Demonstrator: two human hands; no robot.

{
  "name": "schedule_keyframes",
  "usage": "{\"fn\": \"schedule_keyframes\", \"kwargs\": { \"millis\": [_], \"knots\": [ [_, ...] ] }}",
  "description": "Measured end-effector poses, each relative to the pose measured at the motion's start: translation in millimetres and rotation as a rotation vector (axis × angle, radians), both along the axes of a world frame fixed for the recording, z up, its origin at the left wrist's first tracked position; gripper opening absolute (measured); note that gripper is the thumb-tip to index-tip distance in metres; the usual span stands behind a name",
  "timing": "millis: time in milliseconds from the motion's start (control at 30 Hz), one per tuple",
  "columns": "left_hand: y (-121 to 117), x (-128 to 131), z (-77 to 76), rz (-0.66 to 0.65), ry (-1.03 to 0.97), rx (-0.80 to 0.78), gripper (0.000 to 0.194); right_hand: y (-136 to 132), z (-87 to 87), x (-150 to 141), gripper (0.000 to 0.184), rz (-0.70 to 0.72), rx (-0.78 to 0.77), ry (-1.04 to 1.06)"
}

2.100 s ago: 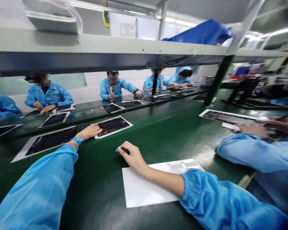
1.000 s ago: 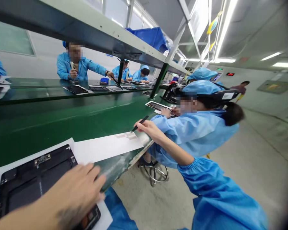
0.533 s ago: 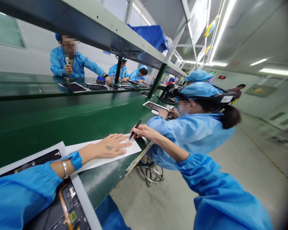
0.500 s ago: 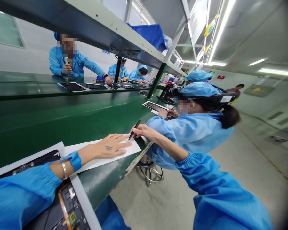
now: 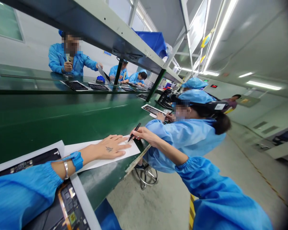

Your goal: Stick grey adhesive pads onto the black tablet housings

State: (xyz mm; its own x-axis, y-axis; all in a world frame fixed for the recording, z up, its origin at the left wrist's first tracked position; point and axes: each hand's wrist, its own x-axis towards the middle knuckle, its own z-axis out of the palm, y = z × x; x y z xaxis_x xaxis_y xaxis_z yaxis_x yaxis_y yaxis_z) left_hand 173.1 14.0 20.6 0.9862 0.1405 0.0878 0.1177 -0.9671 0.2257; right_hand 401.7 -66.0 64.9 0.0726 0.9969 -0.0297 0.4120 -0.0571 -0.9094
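My left hand (image 5: pixel 110 147) lies flat on a white paper sheet (image 5: pixel 131 150), fingers together and holding nothing. A blue wrist strap (image 5: pixel 76 161) and a metal bangle (image 5: pixel 66 170) circle that wrist. My right hand (image 5: pixel 141 133) grips a black pen (image 5: pixel 134 132) at the sheet's far corner, with the tip close to the paper. Under my left forearm, a dark tablet-like device panel (image 5: pixel 26 164) rests on a white mat (image 5: pixel 60 145). Exposed circuitry (image 5: pixel 70 204) shows near the bottom edge. My sleeve hides the rest of the panel.
A green workbench (image 5: pixel 62 121) runs past the sheet, its edge dropping to the floor. Nearby, a seated co-worker's hands (image 5: pixel 161 117) work at a device on a mat. Other workers sit across the bench, beneath a shelf holding a blue bin (image 5: pixel 150 41).
My left hand has moved from above the device panel onto the white sheet. My right hand and pen stay near the sheet's far corner, and the view has tilted slightly.
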Motion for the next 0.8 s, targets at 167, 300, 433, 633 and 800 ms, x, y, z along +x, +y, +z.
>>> {"fn": "schedule_keyframes", "kwargs": {
  "millis": [167, 300, 433, 633, 800],
  "knots": [
    [-1.8, 6.8, -6.8, -0.022, -0.047, 0.085, 0.046, -6.7, 3.6, -15.8, 0.045, -0.130, 0.169, 0.077],
    [-2.8, -12.6, 6.2, -0.052, -0.218, 0.351, 0.046, -16.1, 22.3, -32.0, 0.038, -0.215, 0.363, 0.254],
    [1.2, -101.4, 40.7, 0.106, -0.124, 0.543, 0.029, -26.0, 34.4, -44.9, 0.035, -0.166, 0.373, 0.361],
    [-17.3, -254.8, 55.6, 0.675, 0.092, 0.390, 0.029, -0.5, 35.2, -118.0, 0.038, -0.012, 0.359, 0.424],
    [-37.4, -279.7, 22.7, 0.660, -0.029, 0.216, 0.028, 41.8, 23.3, -231.7, 0.046, 0.331, 0.185, 0.373]
  ]
}}
